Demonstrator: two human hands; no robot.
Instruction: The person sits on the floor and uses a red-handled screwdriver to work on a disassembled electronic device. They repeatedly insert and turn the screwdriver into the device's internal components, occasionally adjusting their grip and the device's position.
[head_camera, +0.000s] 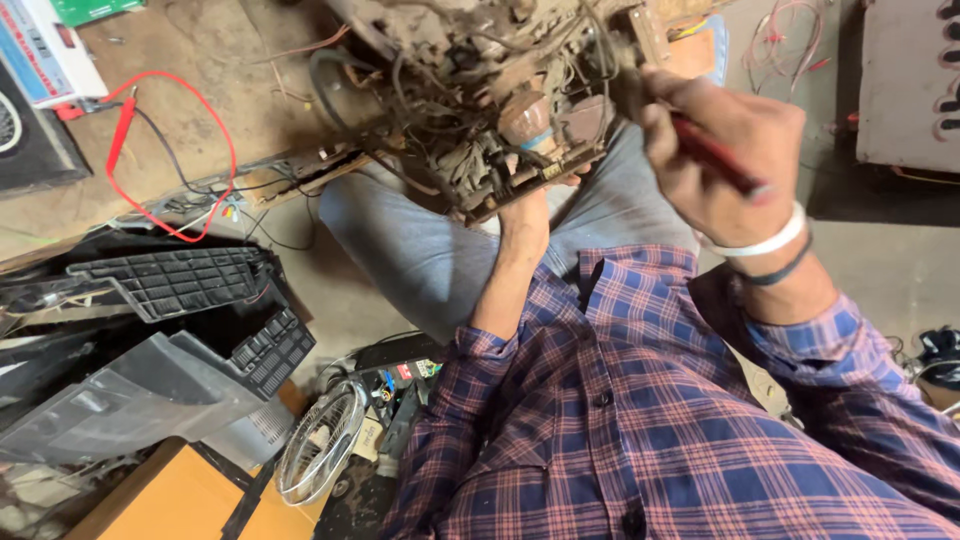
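While the right hand (715, 165) was closed around a red-handled tool (718, 158), gripping it in a fist with the handle end showing by the wrist, the left hand (530, 195) reached up under a dusty chassis (490, 110) and propped it from below, its fingers mostly hidden, so I could not tell how far they were closed. That chassis, a tangle of old wires and grimy parts, rested on the person's lap over grey trousers (420, 250), tilted toward the tool. The work looked to be at the probing or unfastening stage, the tool's tip buried among the wires at the chassis's right edge; any next move would call for a steady left support and a careful, small turn of the right wrist. That wrist was bent inward, wearing a white band (770, 243), the forearm in a plaid sleeve (800, 350). Further out, a red lead (215, 140) looped across the floor, black plastic panels (170, 285) lay at left, and a small fan grille (322, 440) sat near them.
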